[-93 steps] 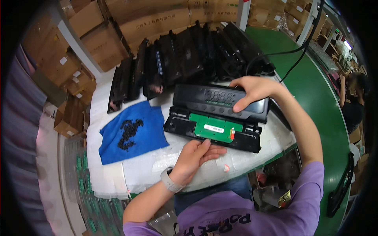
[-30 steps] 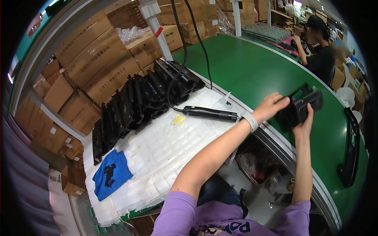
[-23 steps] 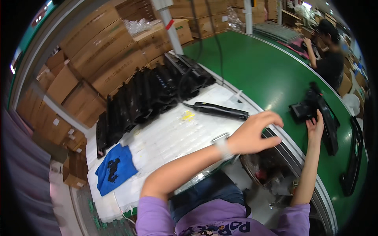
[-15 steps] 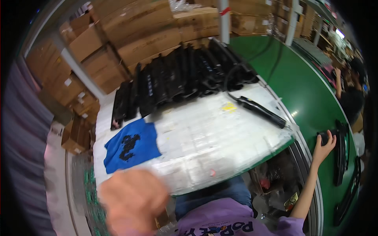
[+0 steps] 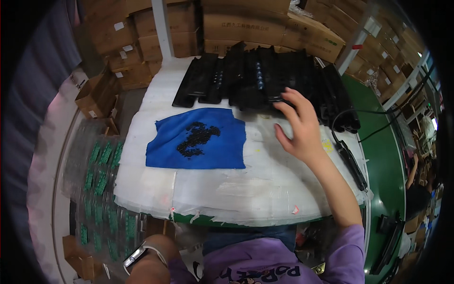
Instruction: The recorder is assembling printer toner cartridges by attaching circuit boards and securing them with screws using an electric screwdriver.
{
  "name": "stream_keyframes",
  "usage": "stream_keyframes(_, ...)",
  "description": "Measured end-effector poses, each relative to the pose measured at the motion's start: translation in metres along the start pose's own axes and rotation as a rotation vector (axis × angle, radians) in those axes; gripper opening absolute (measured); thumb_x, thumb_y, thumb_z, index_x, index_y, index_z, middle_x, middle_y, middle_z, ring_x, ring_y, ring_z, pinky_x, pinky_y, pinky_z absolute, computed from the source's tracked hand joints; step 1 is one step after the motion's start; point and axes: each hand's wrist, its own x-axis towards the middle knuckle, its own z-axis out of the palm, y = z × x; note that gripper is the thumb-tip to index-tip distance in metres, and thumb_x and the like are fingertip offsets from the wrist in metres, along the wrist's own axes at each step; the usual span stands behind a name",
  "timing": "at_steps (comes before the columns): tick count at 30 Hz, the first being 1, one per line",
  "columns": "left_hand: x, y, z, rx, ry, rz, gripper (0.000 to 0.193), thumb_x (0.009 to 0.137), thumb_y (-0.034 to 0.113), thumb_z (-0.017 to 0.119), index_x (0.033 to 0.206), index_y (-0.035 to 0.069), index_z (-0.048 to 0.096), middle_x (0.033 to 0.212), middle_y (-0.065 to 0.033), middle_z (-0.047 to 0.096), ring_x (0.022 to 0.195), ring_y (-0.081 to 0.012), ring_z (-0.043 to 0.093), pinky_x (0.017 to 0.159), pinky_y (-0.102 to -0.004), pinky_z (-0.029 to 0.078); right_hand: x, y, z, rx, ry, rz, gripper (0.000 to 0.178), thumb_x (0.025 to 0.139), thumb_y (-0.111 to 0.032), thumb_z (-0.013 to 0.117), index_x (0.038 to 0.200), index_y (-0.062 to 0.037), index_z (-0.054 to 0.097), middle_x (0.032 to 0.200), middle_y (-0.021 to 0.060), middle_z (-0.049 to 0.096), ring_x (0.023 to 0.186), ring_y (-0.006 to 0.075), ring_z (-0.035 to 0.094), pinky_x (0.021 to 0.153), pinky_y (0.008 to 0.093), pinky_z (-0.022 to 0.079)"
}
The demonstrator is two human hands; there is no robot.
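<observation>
The right hand (image 5: 302, 130) has a released, empty grip near black housings (image 5: 235, 78) at tabletop (image 5: 255, 184) twelve o'clock; the left hand's (image 5: 149, 273) grip I cannot tell. Ideally, fingers meet one housing, sparing its neighbours.

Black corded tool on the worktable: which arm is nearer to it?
Right. The right hand is to the left of the black corded tool, apart from it; the left arm, wearing a watch, is much farther, at the picture's lower left.

Stacked cardboard boxes (image 5: 246, 23), pale upright post (image 5: 162, 31), greyish curtain (image 5: 42, 66) at left, green worktop (image 5: 384, 165) at right
</observation>
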Motion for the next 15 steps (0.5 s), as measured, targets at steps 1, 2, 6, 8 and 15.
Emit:
stream_keyframes(1,-0.003,0.001,-0.003,0.032,-0.006,0.023,0.023,0.087,0.003,0.042,0.08,0.023,0.049,0.061,0.006,0.042,0.043,-0.008,0.043,0.039,-0.0242,0.029,0.011,-0.002,0.013,-0.06,-0.037,-0.022,0.049,0.061,-0.007,0.072,0.107,-0.0044,0.058,0.121,0.0154,0.049,0.121,0.0325,0.045,0.096,0.0444,0.039)
stream_keyframes(2,-0.005,0.002,-0.006,0.03,-0.004,0.02,0.023,0.087,0.003,0.042,0.08,0.023,0.049,0.061,0.006,0.042,0.043,-0.008,0.043,0.039,-0.0242,0.029,0.02,-0.003,0.024,-0.121,-0.072,-0.041,0.052,0.059,-0.008,0.073,0.109,-0.005,0.057,0.12,0.0146,0.05,0.121,0.0311,0.045,0.096,0.0447,0.039)
stream_keyframes(6,0.0,0.004,-0.005,0.012,-0.002,-0.035,0.021,0.085,0.001,0.045,0.079,0.02,0.048,0.061,0.0059,0.042,0.043,-0.0075,0.043,0.039,-0.024,0.028,0.026,0.014,0.063,-0.323,-0.161,-0.075,0.047,0.065,-0.006,0.067,0.111,-0.007,0.059,0.115,0.0119,0.054,0.118,0.0285,0.048,0.093,0.0433,0.041)
stream_keyframes(8,0.0,-0.002,-0.008,0.01,0.006,-0.014,0.02,0.084,0.0,0.047,0.079,0.019,0.049,0.061,0.0056,0.043,0.043,-0.0076,0.043,0.039,-0.024,0.028,0.022,0.025,0.065,-0.36,-0.142,-0.072,0.041,0.069,-0.007,0.062,0.11,-0.0073,0.061,0.112,0.0107,0.055,0.115,0.0274,0.05,0.085,0.0381,0.046)
stream_keyframes(15,-0.019,-0.021,-0.049,-0.04,0.202,-0.169,0.009,0.08,0.001,0.054,0.079,0.001,0.063,0.061,-0.0038,0.052,0.036,-0.0129,0.043,0.033,-0.025,0.031,0.002,0.014,0.041,-0.291,0.039,-0.232,0.037,0.069,-0.007,0.059,0.106,-0.0018,0.062,0.102,0.0121,0.059,0.104,0.033,0.057,0.07,0.034,0.052)
